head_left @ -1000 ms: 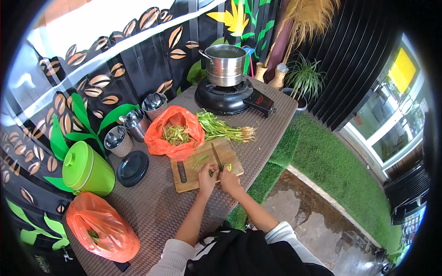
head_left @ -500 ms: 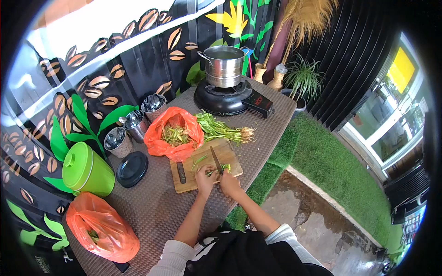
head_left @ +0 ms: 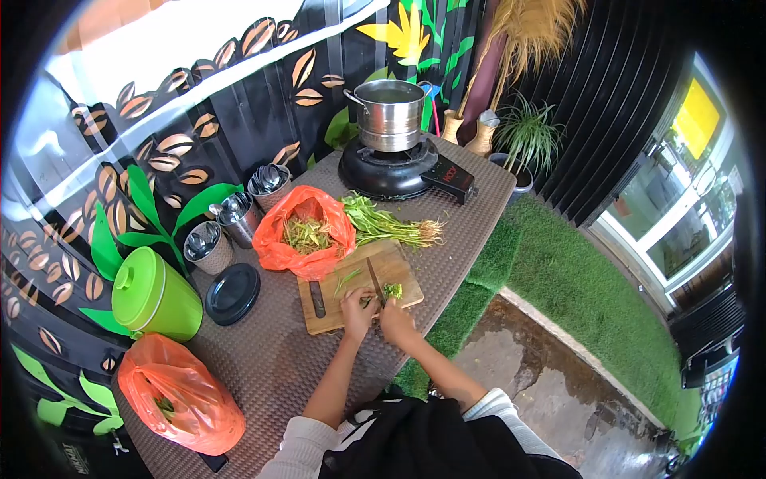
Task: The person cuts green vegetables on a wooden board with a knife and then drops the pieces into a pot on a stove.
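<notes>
My left hand [head_left: 358, 310] is closed on green stems over the wooden cutting board [head_left: 339, 318]. Just to its right, my right hand [head_left: 395, 318] grips a knife [head_left: 375, 279], whose dark blade points up and away across the board. Chopped greens [head_left: 392, 290] lie beside the blade, near the board's right edge. A few loose green stems [head_left: 348, 279] rest on the board, left of the knife. Behind the board, an open orange bag [head_left: 270, 254] holds plant trimmings, and a bunch of leafy greens with roots [head_left: 391, 230] lies to its right.
A metal pot [head_left: 391, 120] sits on a black burner [head_left: 387, 177] at the back. Cutlery holders [head_left: 209, 249], a black lid [head_left: 232, 294], a green canister [head_left: 156, 295] and a tied orange bag [head_left: 179, 399] stand on the left.
The view has shifted slightly, and both hands have stayed in nearly the same place over the board. More of the chopped greens shows beside the blade.
</notes>
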`<control>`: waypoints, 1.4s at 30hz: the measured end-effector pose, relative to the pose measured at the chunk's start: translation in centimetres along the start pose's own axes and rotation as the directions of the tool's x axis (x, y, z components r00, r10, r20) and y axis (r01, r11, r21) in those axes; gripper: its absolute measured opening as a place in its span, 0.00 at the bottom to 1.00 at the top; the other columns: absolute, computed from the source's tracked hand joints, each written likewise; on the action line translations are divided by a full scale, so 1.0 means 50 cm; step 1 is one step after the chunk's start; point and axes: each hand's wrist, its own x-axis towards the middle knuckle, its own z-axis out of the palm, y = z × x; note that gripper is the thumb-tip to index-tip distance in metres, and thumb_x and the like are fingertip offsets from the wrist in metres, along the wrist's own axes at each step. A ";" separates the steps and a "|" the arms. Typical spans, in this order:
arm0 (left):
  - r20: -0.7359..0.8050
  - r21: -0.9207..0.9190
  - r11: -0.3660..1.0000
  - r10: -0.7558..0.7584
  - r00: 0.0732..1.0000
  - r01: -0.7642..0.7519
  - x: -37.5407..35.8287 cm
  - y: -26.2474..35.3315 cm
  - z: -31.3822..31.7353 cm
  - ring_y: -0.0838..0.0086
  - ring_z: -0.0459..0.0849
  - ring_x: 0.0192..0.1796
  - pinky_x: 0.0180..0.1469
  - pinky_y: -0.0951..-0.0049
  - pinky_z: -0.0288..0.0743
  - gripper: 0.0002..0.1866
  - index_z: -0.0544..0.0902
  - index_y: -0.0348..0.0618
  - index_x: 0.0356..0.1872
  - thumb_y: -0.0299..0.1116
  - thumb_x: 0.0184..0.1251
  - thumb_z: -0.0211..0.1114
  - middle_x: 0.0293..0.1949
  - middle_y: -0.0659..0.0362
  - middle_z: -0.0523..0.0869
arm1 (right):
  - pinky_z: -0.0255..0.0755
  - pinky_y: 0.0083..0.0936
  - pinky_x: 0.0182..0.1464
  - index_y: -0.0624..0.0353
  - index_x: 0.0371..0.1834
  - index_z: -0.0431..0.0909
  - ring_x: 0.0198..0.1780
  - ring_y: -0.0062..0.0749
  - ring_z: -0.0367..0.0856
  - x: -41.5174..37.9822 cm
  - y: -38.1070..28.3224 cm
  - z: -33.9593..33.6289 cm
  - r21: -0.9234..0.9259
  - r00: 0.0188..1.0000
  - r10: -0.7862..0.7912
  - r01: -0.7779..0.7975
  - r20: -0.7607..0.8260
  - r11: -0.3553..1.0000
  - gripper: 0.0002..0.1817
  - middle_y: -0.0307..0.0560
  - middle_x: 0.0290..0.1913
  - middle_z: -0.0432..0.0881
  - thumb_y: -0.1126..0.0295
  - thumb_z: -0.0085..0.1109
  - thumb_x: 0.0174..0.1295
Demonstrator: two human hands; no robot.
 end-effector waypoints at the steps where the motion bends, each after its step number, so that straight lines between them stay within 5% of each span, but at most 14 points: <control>1: 0.001 0.000 1.000 0.000 1.000 0.000 0.000 -0.001 0.003 0.65 0.82 0.37 0.48 0.69 0.73 0.09 0.82 0.37 0.35 0.22 0.50 0.68 0.32 0.55 0.85 | 0.77 0.48 0.41 0.70 0.49 0.61 0.39 0.59 0.83 -0.008 -0.003 0.002 0.000 1.000 0.001 -0.001 0.000 1.000 0.17 0.66 0.35 0.82 0.69 0.46 0.63; 7: -0.042 -0.065 0.995 -0.081 0.996 0.079 -0.007 -0.024 0.016 0.71 0.84 0.35 0.40 0.73 0.76 0.11 0.82 0.36 0.35 0.17 0.48 0.69 0.32 0.55 0.85 | 0.78 0.45 0.40 0.71 0.50 0.63 0.38 0.57 0.84 -0.007 -0.006 -0.015 0.019 0.997 0.073 -0.074 0.039 0.997 0.17 0.65 0.34 0.82 0.71 0.46 0.62; 13: -0.017 0.056 0.997 0.045 0.999 -0.044 -0.001 0.007 0.019 0.67 0.83 0.34 0.40 0.70 0.75 0.08 0.82 0.38 0.34 0.20 0.50 0.68 0.31 0.54 0.84 | 0.76 0.47 0.43 0.71 0.50 0.62 0.42 0.58 0.83 0.013 0.018 -0.035 0.017 0.998 0.054 -0.055 0.027 0.998 0.18 0.67 0.36 0.82 0.72 0.50 0.60; 15: 0.061 0.053 0.999 0.000 0.998 -0.003 0.005 0.008 0.027 0.63 0.78 0.41 0.50 0.65 0.66 0.07 0.82 0.42 0.35 0.25 0.53 0.66 0.33 0.58 0.84 | 0.76 0.47 0.44 0.71 0.49 0.62 0.43 0.59 0.82 0.009 0.020 -0.043 0.055 0.998 0.037 -0.040 0.053 0.998 0.18 0.68 0.37 0.81 0.70 0.49 0.61; 22: 0.070 0.150 0.969 0.185 0.980 -0.194 0.000 0.014 0.021 0.61 0.77 0.43 0.50 0.64 0.65 0.07 0.82 0.43 0.37 0.28 0.56 0.65 0.35 0.57 0.85 | 0.75 0.49 0.43 0.72 0.49 0.62 0.42 0.59 0.82 0.008 0.003 -0.016 0.038 0.998 0.065 -0.065 0.000 0.997 0.18 0.67 0.36 0.82 0.68 0.48 0.63; 34: -0.008 -0.052 0.993 -0.108 0.994 0.108 0.018 0.018 0.022 0.65 0.78 0.35 0.39 0.65 0.72 0.14 0.81 0.41 0.38 0.21 0.47 0.69 0.28 0.59 0.84 | 0.76 0.49 0.43 0.72 0.48 0.64 0.40 0.61 0.82 0.002 0.010 -0.006 0.010 0.998 0.063 -0.062 -0.011 0.998 0.18 0.67 0.35 0.82 0.65 0.46 0.64; 39: 0.014 0.106 0.985 0.136 0.991 -0.136 0.003 0.004 0.015 0.66 0.80 0.35 0.39 0.70 0.75 0.12 0.81 0.39 0.38 0.23 0.50 0.69 0.30 0.57 0.84 | 0.76 0.49 0.43 0.70 0.47 0.64 0.41 0.61 0.82 0.050 0.025 -0.029 0.099 0.999 -0.019 0.015 0.041 0.995 0.16 0.68 0.37 0.81 0.66 0.45 0.64; 42: 0.056 0.086 0.990 0.108 0.993 -0.113 0.001 0.010 0.008 0.65 0.80 0.37 0.40 0.70 0.75 0.10 0.81 0.39 0.37 0.22 0.51 0.68 0.31 0.56 0.84 | 0.76 0.49 0.43 0.70 0.48 0.63 0.41 0.61 0.82 0.022 0.024 -0.042 0.048 0.996 -0.036 0.032 0.079 0.998 0.16 0.69 0.37 0.81 0.66 0.44 0.65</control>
